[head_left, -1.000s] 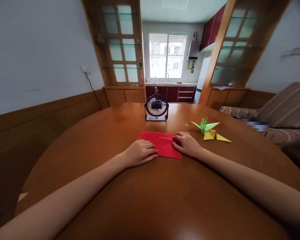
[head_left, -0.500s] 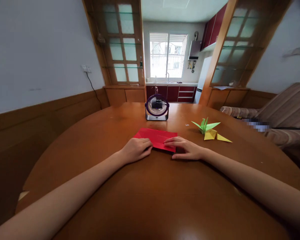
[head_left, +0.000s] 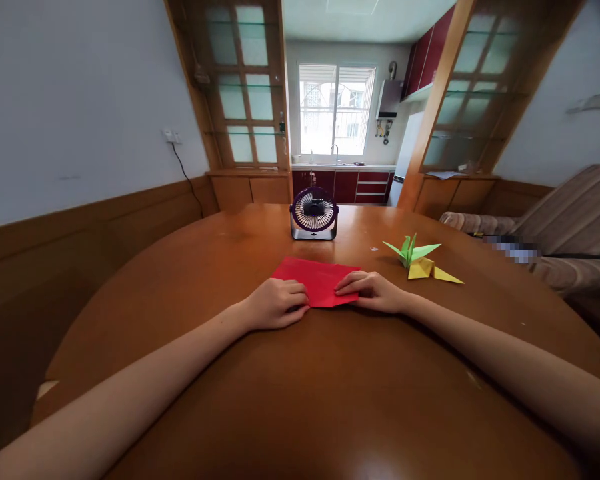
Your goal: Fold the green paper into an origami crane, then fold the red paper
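Your left hand [head_left: 276, 303] and right hand [head_left: 373, 291], fingers curled narrow, pressed flat on the near corners of the red paper [head_left: 316, 281] lying mid-table [head_left: 190, 267], before the fan [head_left: 314, 214].

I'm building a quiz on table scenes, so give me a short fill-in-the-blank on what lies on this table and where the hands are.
1. Both the left hand and the right hand rest on a sheet of ____ paper.
2. Behind the sheet, on the wooden table, stands a small desk ____.
3. The folded green crane sits next to another folded paper figure coloured ____.

Missing words: red; fan; yellow
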`<state>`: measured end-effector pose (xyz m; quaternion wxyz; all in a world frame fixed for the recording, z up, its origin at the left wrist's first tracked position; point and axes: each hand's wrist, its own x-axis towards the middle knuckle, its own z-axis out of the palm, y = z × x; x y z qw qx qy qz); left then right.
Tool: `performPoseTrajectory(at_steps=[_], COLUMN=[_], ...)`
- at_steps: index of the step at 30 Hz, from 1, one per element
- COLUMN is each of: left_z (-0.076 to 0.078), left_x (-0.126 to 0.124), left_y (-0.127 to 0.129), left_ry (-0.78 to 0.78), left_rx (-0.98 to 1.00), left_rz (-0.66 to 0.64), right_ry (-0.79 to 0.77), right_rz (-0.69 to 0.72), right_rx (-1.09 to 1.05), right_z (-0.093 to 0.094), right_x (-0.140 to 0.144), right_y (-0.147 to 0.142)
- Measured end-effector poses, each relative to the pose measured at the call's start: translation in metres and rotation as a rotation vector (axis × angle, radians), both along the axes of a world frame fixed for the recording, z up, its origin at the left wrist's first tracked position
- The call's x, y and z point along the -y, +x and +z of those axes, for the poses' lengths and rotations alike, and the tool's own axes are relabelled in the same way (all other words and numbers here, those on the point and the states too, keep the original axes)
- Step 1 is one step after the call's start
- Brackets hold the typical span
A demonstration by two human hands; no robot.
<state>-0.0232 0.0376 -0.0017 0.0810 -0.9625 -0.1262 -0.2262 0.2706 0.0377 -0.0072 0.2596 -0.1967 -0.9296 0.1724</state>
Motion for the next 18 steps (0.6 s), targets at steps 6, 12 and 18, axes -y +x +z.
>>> performPoseTrajectory(at_steps=[6, 12, 18], left_z=[0.002, 0.003, 0.000], left_x=[0.007, 0.008, 0.008], left_y=[0.003, 0.005, 0.005], left_ry=[-0.091, -0.191, -0.271], left_rx=[0.032, 0.059, 0.090], left_rz=[-0.063, -0.107, -0.108], right_ry=[-0.301, -0.529, -0.648], right_rz=[-0.042, -0.144, -0.210], right_rx=[-0.110, -0.201, -0.318], right_z=[0.000, 0.003, 0.005], right_x=[-0.007, -0.010, -0.007], right_y=[0.007, 0.011, 0.010])
